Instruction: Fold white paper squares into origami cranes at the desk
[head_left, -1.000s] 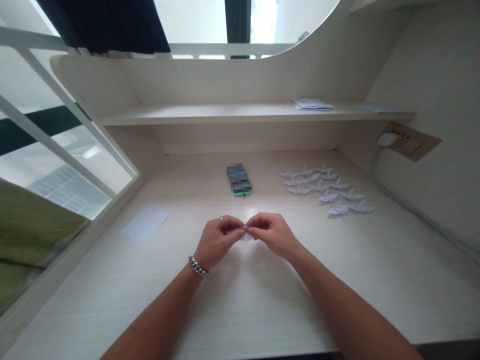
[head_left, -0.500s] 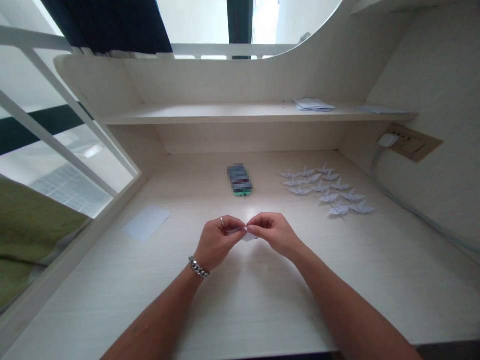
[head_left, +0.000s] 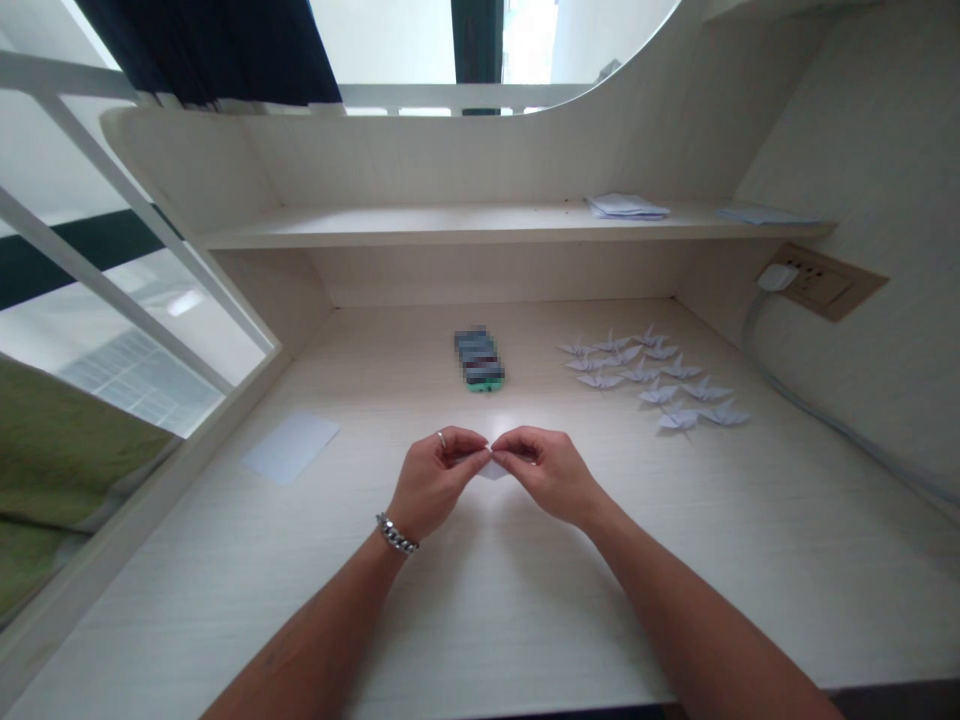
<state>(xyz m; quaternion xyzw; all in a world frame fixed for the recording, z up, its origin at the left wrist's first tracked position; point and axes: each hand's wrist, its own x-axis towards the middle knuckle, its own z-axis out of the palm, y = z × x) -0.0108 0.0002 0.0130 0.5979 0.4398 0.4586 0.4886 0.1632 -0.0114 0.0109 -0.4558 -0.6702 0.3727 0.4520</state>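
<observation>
No writing is readable. The left hand (head_left: 435,478) and right hand (head_left: 546,470) pinch a small folded paper (head_left: 493,468) between them, above the near table (head_left: 525,600).

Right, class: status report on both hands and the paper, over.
Left hand and right hand both pinching small folded paper. Paper cranes, phone, flat sheet lie apart from it.

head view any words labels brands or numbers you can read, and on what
No text can be read anywhere.
Object with a green edge: blurred over, unreadable.
Socket plate: markings, if any, too small to tell.
Folded paper pinched by left hand and right hand, paper cranes, flat sheet, shelf papers: no print visible.
</observation>
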